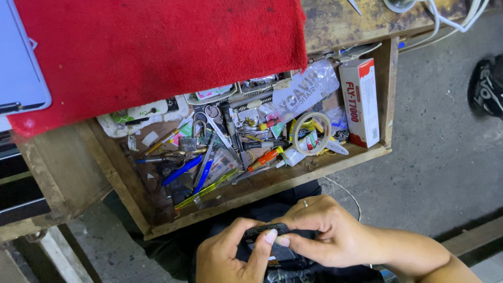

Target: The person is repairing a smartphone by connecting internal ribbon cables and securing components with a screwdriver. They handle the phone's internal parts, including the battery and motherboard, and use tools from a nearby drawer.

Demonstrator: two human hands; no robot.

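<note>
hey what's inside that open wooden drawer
The drawer holds a red-and-white box, a tape roll, blue pens, scissors, a padlock and loose small tools. The red cloth covers its back part, so what lies there is hidden.

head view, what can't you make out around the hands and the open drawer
- Small dark device, head view: mostly covered by the left hand and right hand; its kind is unclear.
- Wooden drawer: back part hidden under the red cloth.
- Drawer clutter: small tools overlap, too small to identify.
- White tablet: cut off by the left edge.
</note>
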